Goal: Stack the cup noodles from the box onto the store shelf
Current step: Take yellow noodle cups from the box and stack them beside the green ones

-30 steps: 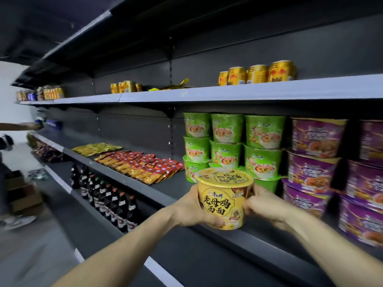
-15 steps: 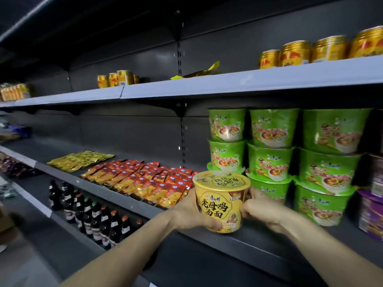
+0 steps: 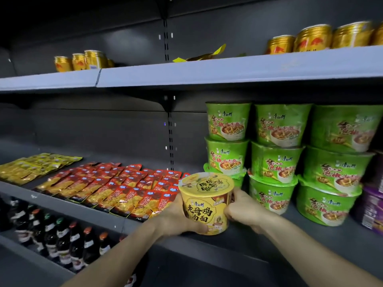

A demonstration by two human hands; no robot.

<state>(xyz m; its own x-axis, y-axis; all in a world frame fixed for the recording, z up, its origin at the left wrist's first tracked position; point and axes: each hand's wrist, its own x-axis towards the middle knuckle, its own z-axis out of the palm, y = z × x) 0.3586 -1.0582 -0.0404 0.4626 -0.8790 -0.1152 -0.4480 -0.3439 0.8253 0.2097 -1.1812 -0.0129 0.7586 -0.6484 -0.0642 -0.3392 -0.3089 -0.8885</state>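
Note:
A yellow cup noodle is upright at the front of the grey middle shelf, just left of the stacked green cup noodles. My left hand grips its left side and bottom; my right hand holds its right side. Whether its base touches the shelf cannot be told. The green cups stand three high in several columns. The box is out of view.
Red and yellow snack packets lie flat on the shelf left of the cup. Purple cup noodles sit at the far right. Gold cans line the upper shelf. Dark bottles fill the lower shelf.
The view has shifted closer and to the left along the shelf. Both hands have carried the yellow cup down and inward beside the green stacks.

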